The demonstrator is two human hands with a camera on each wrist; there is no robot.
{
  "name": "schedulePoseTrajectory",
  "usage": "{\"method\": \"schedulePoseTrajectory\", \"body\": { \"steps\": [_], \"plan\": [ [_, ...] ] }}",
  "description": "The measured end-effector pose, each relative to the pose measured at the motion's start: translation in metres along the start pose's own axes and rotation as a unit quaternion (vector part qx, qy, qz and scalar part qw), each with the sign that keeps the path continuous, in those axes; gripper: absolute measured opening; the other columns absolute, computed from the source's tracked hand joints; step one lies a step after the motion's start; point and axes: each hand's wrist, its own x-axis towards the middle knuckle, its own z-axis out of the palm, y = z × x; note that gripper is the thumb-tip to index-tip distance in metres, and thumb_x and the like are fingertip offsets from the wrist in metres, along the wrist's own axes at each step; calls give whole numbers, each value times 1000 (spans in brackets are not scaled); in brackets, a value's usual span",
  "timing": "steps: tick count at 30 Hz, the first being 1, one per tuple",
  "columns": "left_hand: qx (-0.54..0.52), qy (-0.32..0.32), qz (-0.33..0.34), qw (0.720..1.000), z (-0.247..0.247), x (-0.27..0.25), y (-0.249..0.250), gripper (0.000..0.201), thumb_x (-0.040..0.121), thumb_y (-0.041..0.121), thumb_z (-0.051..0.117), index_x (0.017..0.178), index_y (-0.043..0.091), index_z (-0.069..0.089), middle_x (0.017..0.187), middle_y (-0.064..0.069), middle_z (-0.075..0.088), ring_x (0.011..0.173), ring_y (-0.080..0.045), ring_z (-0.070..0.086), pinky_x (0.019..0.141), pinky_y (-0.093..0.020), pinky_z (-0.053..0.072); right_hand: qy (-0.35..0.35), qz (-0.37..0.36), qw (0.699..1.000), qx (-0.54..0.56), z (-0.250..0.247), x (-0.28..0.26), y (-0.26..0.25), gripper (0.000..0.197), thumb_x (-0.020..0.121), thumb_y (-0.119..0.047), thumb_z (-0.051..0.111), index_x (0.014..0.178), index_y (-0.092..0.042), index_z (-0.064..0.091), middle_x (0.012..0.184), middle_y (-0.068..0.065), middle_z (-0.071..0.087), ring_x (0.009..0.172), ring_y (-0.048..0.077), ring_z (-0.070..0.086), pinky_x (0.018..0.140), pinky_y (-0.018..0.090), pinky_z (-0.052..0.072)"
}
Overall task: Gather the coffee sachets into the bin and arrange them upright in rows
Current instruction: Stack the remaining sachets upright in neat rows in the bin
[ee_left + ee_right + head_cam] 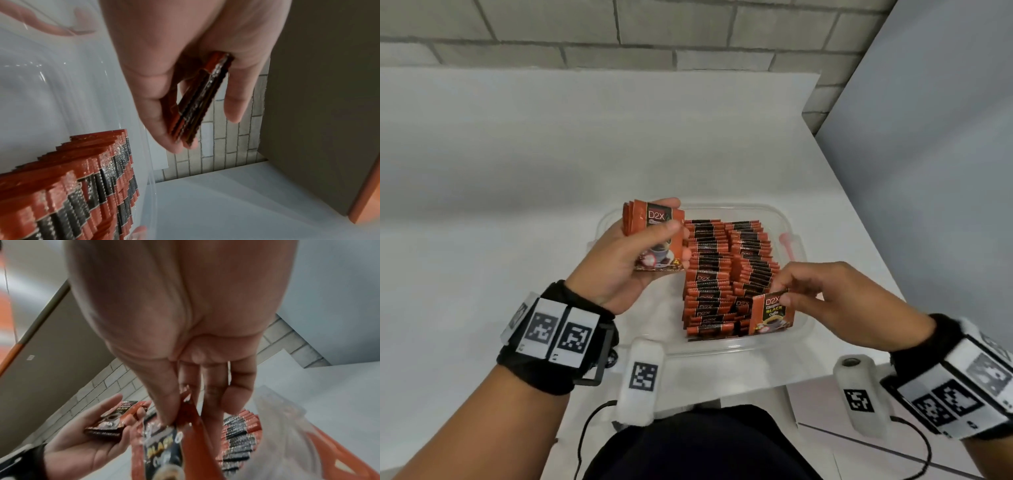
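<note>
Both hands hold sachets over the bin. Left hand (619, 260) grips a small stack (654, 236) of sachets, thumb across the top one's face and fingers curled behind, above the bin's (799, 329) left edge; the left wrist view shows the stack (197, 104) edge-on between thumb and fingers. Right hand (835, 301) pinches one sachet (772, 313) by its top edge between thumb and fingertips, holding it upright at the near end of the right row, its printed face toward the camera; in the right wrist view the sachet (164, 444) hangs below the thumb. Inside the clear bin, two rows (726, 277) of sachets stand on edge, packed side by side, leaning a little. Between the left row and the bin's left wall lies a bare strip. The bin sits on a white surface (517, 171) near its front right corner, with a grey brick wall (619, 34) behind
</note>
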Motion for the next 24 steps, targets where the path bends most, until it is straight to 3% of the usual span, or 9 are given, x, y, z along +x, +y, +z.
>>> {"method": "schedulePoseTrajectory", "body": {
  "steps": [6, 8, 10, 13, 16, 24],
  "plan": [
    [8, -13, -12, 1000, 3, 1, 0, 43, 74, 17, 64, 117, 16, 62, 87, -7, 69, 71, -19, 68, 71, -33, 58, -37, -5, 991, -125, 14, -6, 1, 12, 92, -22, 59, 96, -27, 69, 89, -21, 67, 85, -4, 60, 75, 10, 42],
    [7, -17, -13, 1000, 3, 1, 0, 40, 76, 15, 67, 115, 16, 62, 86, -6, 69, 69, -19, 68, 71, -34, 58, -29, -13, 988, -151, 18, -6, 1, 15, 91, -23, 60, 98, -27, 72, 94, -19, 66, 86, -1, 59, 79, 11, 42],
    [6, -14, -13, 1000, 3, 1, -1, 39, 77, 14, 70, 115, 16, 62, 87, -8, 68, 68, -18, 68, 71, -34, 57, -20, -15, 980, -196, 20, -4, 0, 16, 90, -23, 61, 100, -26, 74, 96, -14, 63, 87, 2, 55, 82, 19, 43],
    [6, -19, -17, 1000, 3, 1, -1, 39, 77, 15, 70, 115, 16, 62, 90, -9, 68, 69, -18, 68, 72, -34, 57, -40, -8, 969, -244, 19, 2, -5, 17, 91, -24, 60, 100, -27, 73, 95, -14, 64, 79, -1, 49, 78, 16, 35],
    [13, -25, -26, 999, 3, 1, 0, 42, 74, 19, 66, 116, 17, 63, 91, -7, 69, 74, -19, 68, 74, -35, 56, -58, -1, 960, -274, 20, 8, -8, 14, 91, -26, 59, 97, -29, 72, 96, -16, 67, 81, -3, 47, 81, 19, 32],
    [5, -22, -25, 999, 2, 1, 4, 39, 77, 17, 67, 116, 14, 62, 91, -10, 67, 70, -21, 67, 72, -35, 58, -83, 36, 941, -327, 19, 16, -17, 15, 90, -25, 60, 96, -30, 72, 95, -16, 69, 90, 5, 58, 81, 20, 36]
  ]
}}
